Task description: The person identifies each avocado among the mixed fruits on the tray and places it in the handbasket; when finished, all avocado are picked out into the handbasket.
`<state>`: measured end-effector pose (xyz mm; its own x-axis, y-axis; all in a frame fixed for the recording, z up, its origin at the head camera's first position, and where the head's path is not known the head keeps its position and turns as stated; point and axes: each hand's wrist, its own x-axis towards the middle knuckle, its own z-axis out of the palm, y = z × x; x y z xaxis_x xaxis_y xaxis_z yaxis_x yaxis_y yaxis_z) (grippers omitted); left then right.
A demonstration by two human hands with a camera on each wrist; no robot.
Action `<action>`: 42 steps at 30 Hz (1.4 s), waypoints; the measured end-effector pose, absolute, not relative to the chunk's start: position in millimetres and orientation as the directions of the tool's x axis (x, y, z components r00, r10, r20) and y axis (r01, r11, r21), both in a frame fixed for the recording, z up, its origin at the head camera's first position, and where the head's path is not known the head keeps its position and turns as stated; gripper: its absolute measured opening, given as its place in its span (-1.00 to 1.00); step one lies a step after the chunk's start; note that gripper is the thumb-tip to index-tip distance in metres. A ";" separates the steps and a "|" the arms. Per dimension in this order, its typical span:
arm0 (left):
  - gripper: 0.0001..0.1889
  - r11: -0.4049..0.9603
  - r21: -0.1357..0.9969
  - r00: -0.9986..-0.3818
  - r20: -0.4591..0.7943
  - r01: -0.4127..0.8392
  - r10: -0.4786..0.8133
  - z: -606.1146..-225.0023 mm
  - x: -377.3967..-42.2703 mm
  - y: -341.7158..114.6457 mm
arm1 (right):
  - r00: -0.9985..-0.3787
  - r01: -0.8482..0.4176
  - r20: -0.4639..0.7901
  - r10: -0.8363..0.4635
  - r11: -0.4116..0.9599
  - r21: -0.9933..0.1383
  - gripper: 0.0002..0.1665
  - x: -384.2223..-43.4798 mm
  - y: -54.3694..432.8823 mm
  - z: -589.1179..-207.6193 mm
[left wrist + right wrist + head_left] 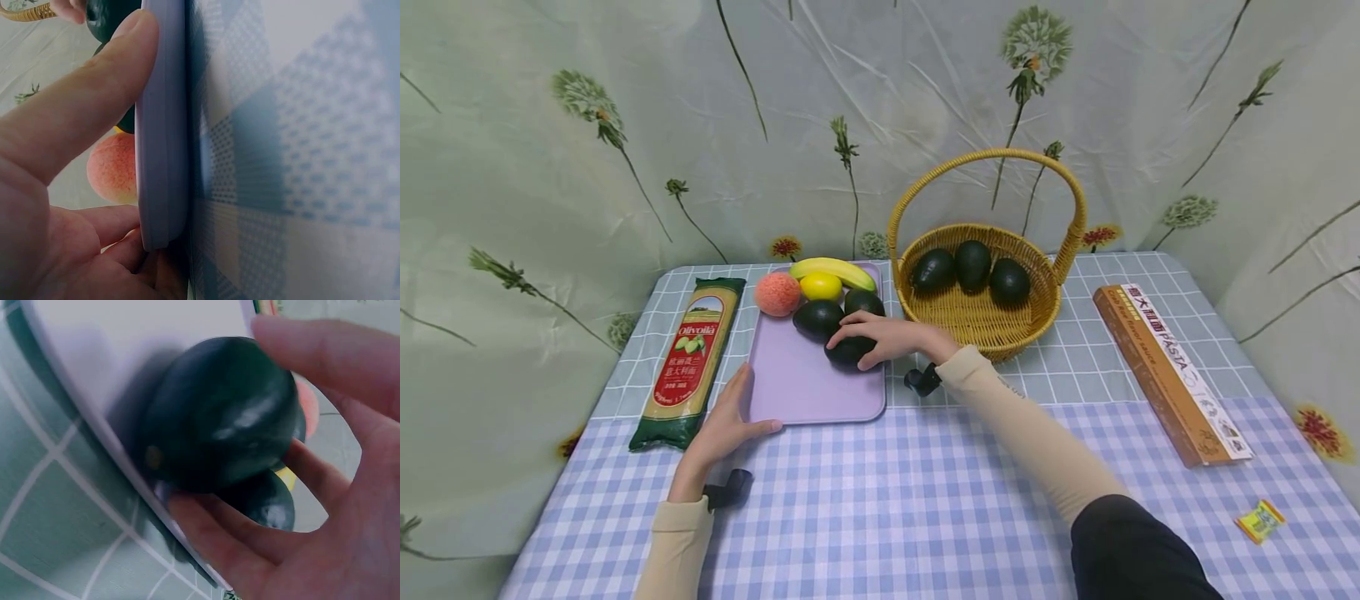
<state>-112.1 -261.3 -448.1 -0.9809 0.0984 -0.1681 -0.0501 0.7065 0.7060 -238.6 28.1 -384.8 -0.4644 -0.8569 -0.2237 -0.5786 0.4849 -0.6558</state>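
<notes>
A dark green avocado [847, 353] sits near the right edge of the lilac tray [812, 396], and my right hand [895, 335] grips it with fingers and thumb curved about its sides. In the right wrist view the avocado [219, 415] lies low over the tray. My left hand [727, 425] holds the tray's near left corner. The left wrist view has the thumb along the tray rim [164, 125] and the fingers bent at its side. Behind the gripped avocado are two more avocados [817, 320], a peach [777, 294], a lemon [821, 287] and a banana [832, 272].
A wicker basket [977, 327] with a tall handle stands right of the tray, three avocados [973, 267] inside. Left of the tray lies a pasta bag [688, 362]. A pasta box [1172, 375] and a small yellow packet [1260, 522] lie at the right.
</notes>
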 end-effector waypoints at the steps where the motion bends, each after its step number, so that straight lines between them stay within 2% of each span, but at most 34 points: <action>1: 0.20 0.708 0.705 -0.981 -0.166 -0.047 0.100 -448.1 -112.1 -261.1 | -0.472 -0.587 -0.227 -0.852 0.495 -0.641 -0.42 -237.5 27.4 -386.2; 5: 0.20 0.708 0.704 -0.981 -0.167 -0.049 0.098 -448.2 -112.5 -261.1 | -0.520 -0.609 -0.190 -0.833 0.518 -0.601 -0.44 -231.4 26.2 -390.6; 11: 0.21 0.709 0.704 -0.981 -0.167 -0.049 0.098 -447.8 -112.2 -260.7 | -0.581 -0.606 -0.100 -0.807 0.512 -0.609 -0.49 -225.3 29.5 -395.9; 19: 0.20 0.701 0.712 -0.982 -0.161 -0.045 0.100 -449.6 -112.1 -260.7 | -0.605 -0.505 0.014 -0.796 0.370 -0.780 -0.50 -222.6 44.3 -387.4; 28: 0.22 0.697 0.715 -0.981 -0.163 -0.044 0.105 -449.5 -111.9 -261.9 | -0.612 -0.451 0.106 -0.784 0.236 -0.861 -0.46 -219.8 74.3 -359.7; 34: 0.22 0.696 0.717 -0.981 -0.166 -0.047 0.105 -449.1 -111.9 -261.5 | -0.710 -0.369 0.101 -0.697 0.246 -0.896 -0.43 -228.1 114.6 -351.0; 42: 0.21 0.699 0.713 -0.979 -0.179 -0.062 0.096 -449.8 -112.8 -261.6 | -0.828 -0.274 0.069 -0.557 0.293 -0.916 -0.37 -240.1 158.5 -357.3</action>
<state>-112.8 -261.6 -449.8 -0.9791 0.0964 -0.1789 -0.0615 0.6986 0.7129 -240.1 158.5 -357.3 -0.8275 -0.5571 0.0694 -0.2743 0.2934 -0.9158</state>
